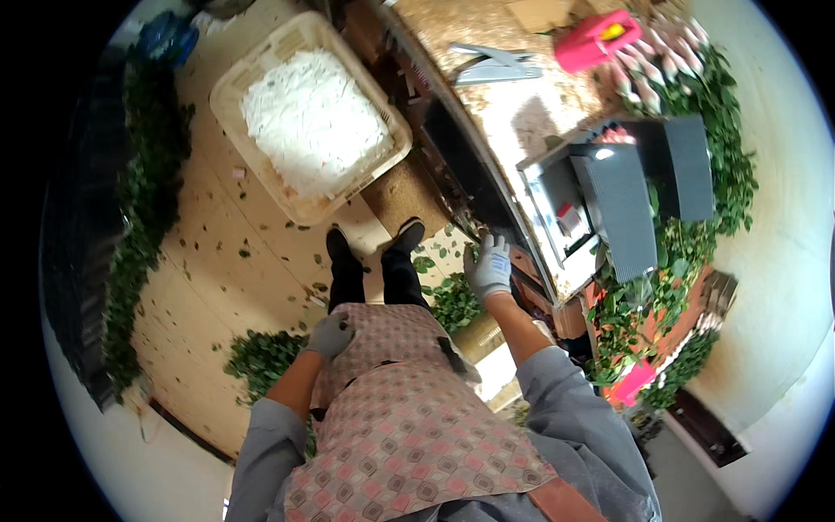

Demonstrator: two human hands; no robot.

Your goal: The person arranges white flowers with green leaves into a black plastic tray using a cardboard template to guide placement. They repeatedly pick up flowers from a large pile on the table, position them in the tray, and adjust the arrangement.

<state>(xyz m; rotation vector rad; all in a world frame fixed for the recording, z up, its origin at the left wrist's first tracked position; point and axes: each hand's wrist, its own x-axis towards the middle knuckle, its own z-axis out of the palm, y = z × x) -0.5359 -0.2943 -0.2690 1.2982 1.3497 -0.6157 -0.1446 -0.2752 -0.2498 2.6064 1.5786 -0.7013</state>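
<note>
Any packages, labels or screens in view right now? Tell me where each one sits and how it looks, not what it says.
Crate: on the floor ahead, cream, rectangular, slotted walls, filled with white shredded material.
Pink box: far end of the workbench by the flowers, rectangular, with a yellow patch on top.
Small label: inside the grey machine frame on the bench, white and red.
Screens: none visible.

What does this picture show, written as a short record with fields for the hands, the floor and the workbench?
left hand: grey-gloved left hand rests on the patterned pink-and-brown apron, holding nothing
right hand: grey-gloved right hand reaches toward the edge of the speckled brown workbench; whether it grips anything cannot be told
floor: pale wooden floor with scattered leaves, and a pile of cut green leaves
basket: beige plastic basket of white material
bench items: grey metal stapler-like tool, bright pink plastic box
</note>
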